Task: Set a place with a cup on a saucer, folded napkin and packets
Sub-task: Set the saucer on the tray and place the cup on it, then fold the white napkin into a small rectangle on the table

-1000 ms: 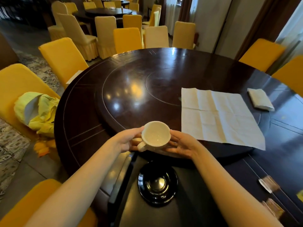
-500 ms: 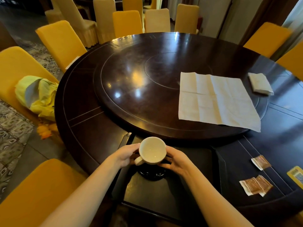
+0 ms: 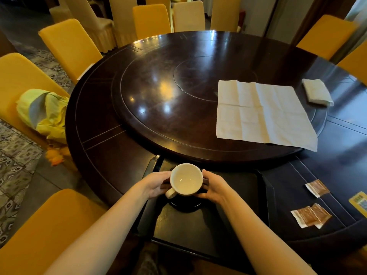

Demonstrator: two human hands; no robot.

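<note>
Cup (image 3: 186,180) over saucer (image 3: 184,207), near rim showing; left hand (image 3: 154,184), right hand (image 3: 214,187) flanking.

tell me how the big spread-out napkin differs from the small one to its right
The open napkin lies spread flat in a single layer with its crease lines showing; the folded napkin is a compact, thicker pad. The open napkin covers a far larger area than the folded napkin. Both are off-white.

Dim, warm light; soft glare spots on the dark table (image 3: 158,92); wide-angle bending at the edges; focus slightly soft
</note>
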